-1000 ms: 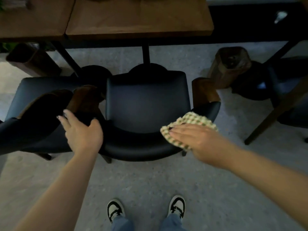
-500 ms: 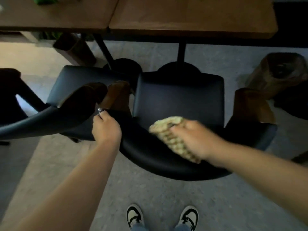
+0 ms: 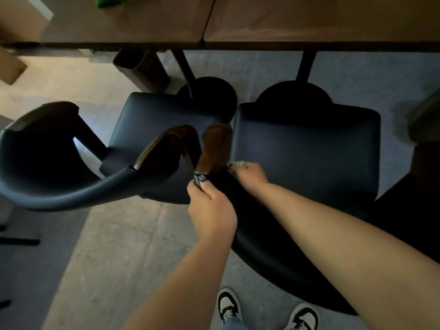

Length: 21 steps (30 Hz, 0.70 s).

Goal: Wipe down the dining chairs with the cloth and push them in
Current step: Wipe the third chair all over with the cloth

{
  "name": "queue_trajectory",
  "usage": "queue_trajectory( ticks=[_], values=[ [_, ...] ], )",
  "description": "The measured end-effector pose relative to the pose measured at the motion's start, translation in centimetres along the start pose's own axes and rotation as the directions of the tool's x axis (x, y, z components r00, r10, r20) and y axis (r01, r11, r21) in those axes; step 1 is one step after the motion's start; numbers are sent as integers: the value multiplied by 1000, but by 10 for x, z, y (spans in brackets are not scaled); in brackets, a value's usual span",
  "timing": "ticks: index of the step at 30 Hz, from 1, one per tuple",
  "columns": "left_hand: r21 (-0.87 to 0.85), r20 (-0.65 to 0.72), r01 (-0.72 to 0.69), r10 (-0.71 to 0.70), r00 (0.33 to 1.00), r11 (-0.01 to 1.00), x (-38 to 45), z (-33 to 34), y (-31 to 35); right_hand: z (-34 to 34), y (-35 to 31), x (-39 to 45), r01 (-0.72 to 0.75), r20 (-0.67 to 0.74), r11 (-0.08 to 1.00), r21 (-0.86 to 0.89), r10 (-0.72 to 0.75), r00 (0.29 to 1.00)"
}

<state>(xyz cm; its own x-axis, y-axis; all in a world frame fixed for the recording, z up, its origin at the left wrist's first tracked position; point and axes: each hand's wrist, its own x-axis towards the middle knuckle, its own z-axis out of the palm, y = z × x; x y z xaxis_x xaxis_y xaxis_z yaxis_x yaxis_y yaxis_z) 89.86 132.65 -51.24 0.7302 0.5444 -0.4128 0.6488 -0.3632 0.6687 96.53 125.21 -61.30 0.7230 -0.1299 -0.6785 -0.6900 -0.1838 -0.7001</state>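
A long wooden desk [image 3: 309, 20] spans the top of the view, made of two tops butted together, with black legs dropping to round bases on the grey floor [image 3: 119, 246]. Taking the right dining chair [image 3: 307, 148] as the landmark: its dark padded seat sits just in front of the desk edge, and its curved black backrest sweeps toward the viewer beneath both forearms. Just left of it stands the left dining chair [image 3: 152, 129], turned at an angle, its wood-tipped armrest almost touching the landmark chair's brown wooden armrest [image 3: 214, 148].

The left hand [image 3: 212, 208] grips the near left end of the landmark chair's backrest, fingers curled around it where the wooden armrest joins. The right hand [image 3: 248, 175] lies at the same corner, just right of the armrest, fingers curled down over the cloth [image 3: 238, 163]; only a pale sliver of the cloth shows at the fingertips, pressed against the chair's back corner.

Behind the left chair a brown bin [image 3: 142, 67] stands under the desk. Two black-and-white sneakers [image 3: 228, 306] show at the bottom edge.
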Motion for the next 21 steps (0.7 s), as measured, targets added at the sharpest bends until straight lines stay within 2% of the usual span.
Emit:
queue_trajectory(
  ticks=[4,12,15,18,21],
  values=[
    [15,15,3,-4,1000,1000,2,0,0,12,16,21,-98,140,994,54,90,986],
    [-21,32,0,1,999,1000,3,1,-4,2,6,-10,167,55,985,-48,-165,985],
    [-46,38,2,0,999,999,2,0,-3,-4,2,-35,236,46,971,28,-237,970],
    [-85,41,7,-4,999,996,0,0,-2,-12,0,-70,292,132,950,113,-306,943],
    [-107,50,-1,6,999,994,-1,-1,-2,-29,3,-107,301,232,911,282,-369,900]
  ],
)
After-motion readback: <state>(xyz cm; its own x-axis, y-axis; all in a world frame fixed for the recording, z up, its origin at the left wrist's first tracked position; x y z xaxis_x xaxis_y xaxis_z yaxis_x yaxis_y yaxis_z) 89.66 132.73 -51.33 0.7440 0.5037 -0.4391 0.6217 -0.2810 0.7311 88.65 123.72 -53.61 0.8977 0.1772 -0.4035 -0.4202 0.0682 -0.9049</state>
